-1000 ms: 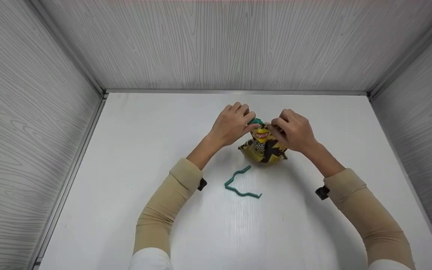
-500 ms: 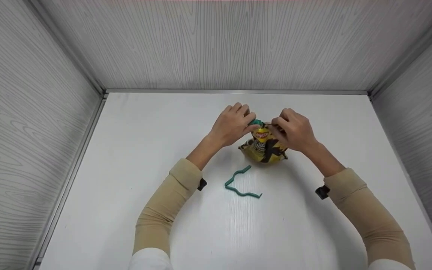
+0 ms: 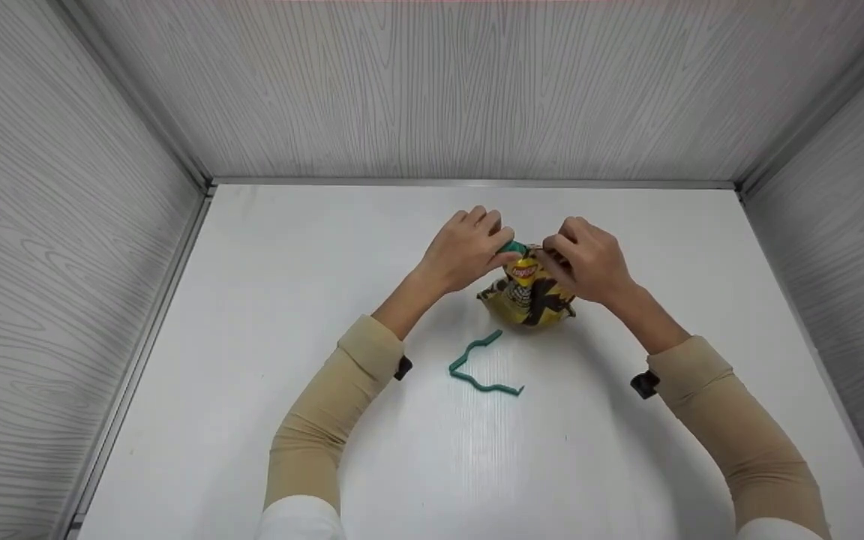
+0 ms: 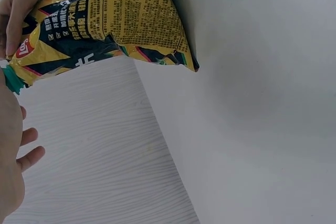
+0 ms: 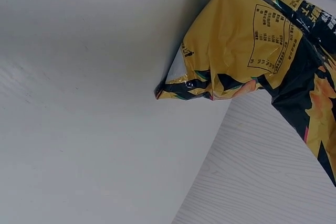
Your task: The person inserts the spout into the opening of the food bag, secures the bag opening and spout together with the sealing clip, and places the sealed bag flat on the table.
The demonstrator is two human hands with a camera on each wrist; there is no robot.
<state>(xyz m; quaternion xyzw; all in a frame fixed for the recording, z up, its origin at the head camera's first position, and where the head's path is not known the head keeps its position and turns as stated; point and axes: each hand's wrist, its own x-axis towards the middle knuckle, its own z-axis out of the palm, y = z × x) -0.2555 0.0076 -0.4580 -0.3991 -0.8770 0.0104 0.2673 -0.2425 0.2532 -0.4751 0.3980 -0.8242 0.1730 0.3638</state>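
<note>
Snack bag (image 5: 252,40) cut off, right wrist view.

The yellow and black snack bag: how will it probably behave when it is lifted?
The snack bag would probably flex, since its wrapper is creased. Its glossy surface may be slightly slippery. Looking puffed, it is perhaps light for its size.

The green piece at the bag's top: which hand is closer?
Left: the left hand pinches the green piece; the right hand is to its right, gripping the bag near the top.

A plump yellow-and-black bag (image 3: 528,304) stands upright on the white desk (image 3: 327,240), a green clip (image 4: 13,80) at its narrowed top.
</note>
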